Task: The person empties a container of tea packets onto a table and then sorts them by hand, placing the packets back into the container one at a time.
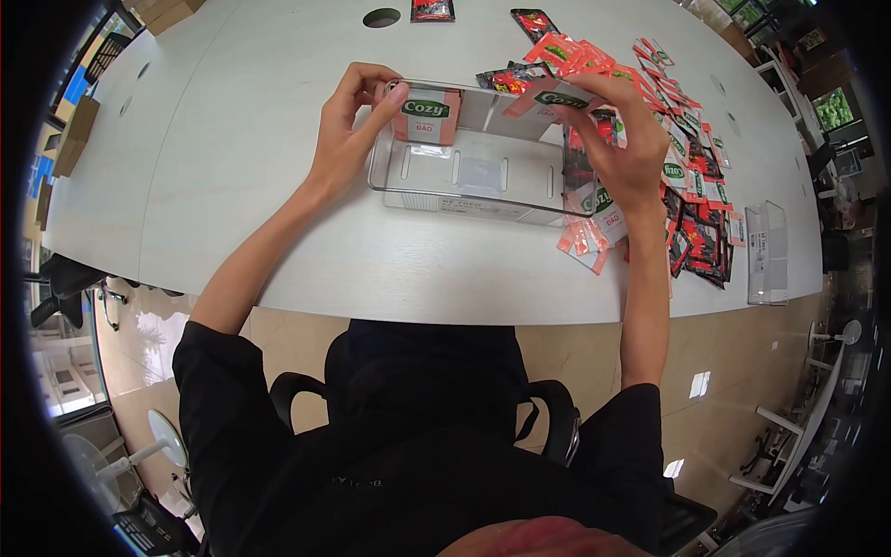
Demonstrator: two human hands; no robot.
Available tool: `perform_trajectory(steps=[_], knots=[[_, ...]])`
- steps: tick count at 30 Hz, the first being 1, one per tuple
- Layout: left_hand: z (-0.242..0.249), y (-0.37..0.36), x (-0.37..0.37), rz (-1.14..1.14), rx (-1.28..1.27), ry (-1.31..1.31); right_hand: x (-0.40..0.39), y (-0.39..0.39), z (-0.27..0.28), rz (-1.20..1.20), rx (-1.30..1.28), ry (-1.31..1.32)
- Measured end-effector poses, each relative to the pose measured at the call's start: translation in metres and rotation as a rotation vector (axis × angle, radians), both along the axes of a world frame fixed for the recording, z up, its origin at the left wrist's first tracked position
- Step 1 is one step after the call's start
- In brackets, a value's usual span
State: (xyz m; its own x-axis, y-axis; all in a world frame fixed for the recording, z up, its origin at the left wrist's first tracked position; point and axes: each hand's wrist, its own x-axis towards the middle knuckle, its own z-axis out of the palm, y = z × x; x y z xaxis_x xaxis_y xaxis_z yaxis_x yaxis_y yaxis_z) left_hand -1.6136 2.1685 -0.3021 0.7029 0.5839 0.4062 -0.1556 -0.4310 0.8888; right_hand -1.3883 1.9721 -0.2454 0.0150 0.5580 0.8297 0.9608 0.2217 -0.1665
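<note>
A clear plastic organizer box with upright dividers stands on the white table before me. My left hand is closed on its back left corner, the thumb over the rim. Just by that thumb, a pink-and-white Cozy tea sachet stands upright in the box's back left compartment; whether more sachets are behind it is hidden. My right hand pinches another Cozy tea sachet, tilted, at the back right of the box. The fingers cover part of it.
A large pile of pink Cozy sachets and black-and-red sachets spreads right of the box, some near its front right corner. Another clear box stands at the table's right edge. A single dark sachet lies far back beside a round hole.
</note>
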Motion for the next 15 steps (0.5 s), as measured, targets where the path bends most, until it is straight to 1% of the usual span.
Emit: perform_trajectory(steps=[1, 3, 4, 7, 9, 11, 13, 15], knots=[[0.0, 0.0, 0.0, 0.002, 0.0, 0.001, 0.001, 0.002, 0.001, 0.002, 0.0, 0.001], [0.0, -0.001, 0.001, 0.001, -0.017, -0.009, 0.003, 0.006, 0.004, 0.013, 0.029, -0.177], [0.0, -0.001, 0.0, 0.004, -0.014, -0.014, 0.002, 0.006, 0.004, 0.016, 0.032, -0.182], [0.002, -0.005, 0.001, 0.002, -0.023, -0.043, -0.002, 0.003, 0.004, 0.026, 0.025, -0.155], [0.002, -0.006, 0.004, 0.056, -0.029, -0.079, -0.006, 0.002, 0.007, 0.026, -0.022, -0.042], [0.002, -0.004, 0.004, 0.053, 0.028, -0.095, -0.006, 0.001, 0.004, 0.042, -0.015, -0.036], [0.003, -0.005, 0.004, 0.028, -0.026, -0.091, -0.01, 0.0, 0.005, 0.055, -0.052, 0.023], [0.006, -0.007, 0.003, 0.024, -0.05, -0.087, -0.011, -0.002, 0.005, 0.073, -0.058, 0.011]])
